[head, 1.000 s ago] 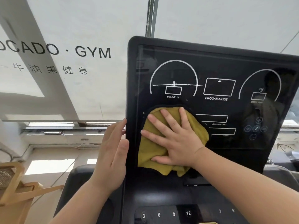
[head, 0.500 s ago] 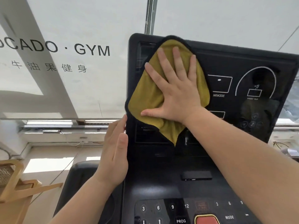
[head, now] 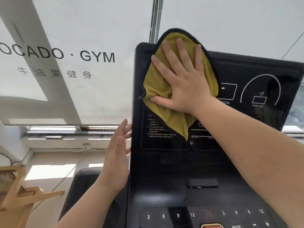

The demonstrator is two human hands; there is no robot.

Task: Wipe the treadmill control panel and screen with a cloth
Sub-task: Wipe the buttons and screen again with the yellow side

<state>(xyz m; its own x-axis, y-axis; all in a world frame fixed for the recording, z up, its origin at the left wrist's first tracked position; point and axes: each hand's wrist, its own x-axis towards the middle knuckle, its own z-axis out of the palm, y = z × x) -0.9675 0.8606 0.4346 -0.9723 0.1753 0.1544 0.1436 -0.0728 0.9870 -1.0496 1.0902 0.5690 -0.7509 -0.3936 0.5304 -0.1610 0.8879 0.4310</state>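
Flat and spread, the right hand (head: 184, 83) pins the yellow cloth (head: 158, 89) against the upper left corner of the treadmill screen (head: 246, 96), clamping no fold. Its long axis runs top to bottom: the top edge laps over the screen's rim and the pointed tip hangs downward, with bare panel at frame right. With fingers loosely apart, the left hand (head: 116, 160) rests against the console's left edge.

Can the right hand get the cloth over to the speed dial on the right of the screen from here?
Probably yes. The right hand presses the yellow black-edged cloth flat at the glossy black screen's top left; bare glass lies between it and the white speed dial.

Cloth (head: 158, 83) on screen's (head: 246, 76) upper left
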